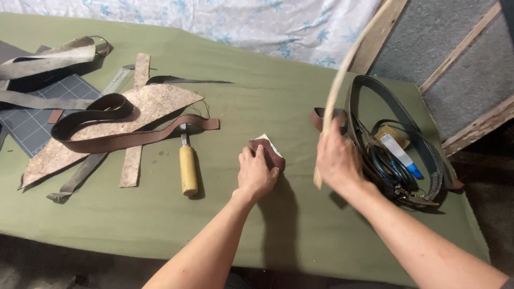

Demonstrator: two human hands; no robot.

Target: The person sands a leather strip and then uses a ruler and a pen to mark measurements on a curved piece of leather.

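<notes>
My left hand (pixel 256 174) lies flat, fingers together, pressing a folded piece of reddish-brown sandpaper (pixel 267 152) onto the green worktop (pixel 160 214). My right hand (pixel 338 160) is closed round a pale leather strap (pixel 342 80), which rises from my fist in a long curve toward the upper right, its short lower end poking out below my palm. The strap is blurred, so I can't tell for sure which face is turned to the paper.

Taking the sandpaper as my mark: the strap stands just to its right, not touching it. The wooden-handled tool (pixel 187 166) lies to its left, and farther left are the brown belt loop (pixel 101 115) on pale leather offcuts (pixel 155 104) and the dark cutting mat (pixel 32 120). To the right, beyond the strap, sits the coiled dark belt (pixel 399 107) with cables and a blue-tipped tube (pixel 399 152) inside.

To do this well, I'd keep the paper pinned firmly so it doesn't creep on the cloth, hold the strap close to the working end, and keep its edge square and evenly pressed.
</notes>
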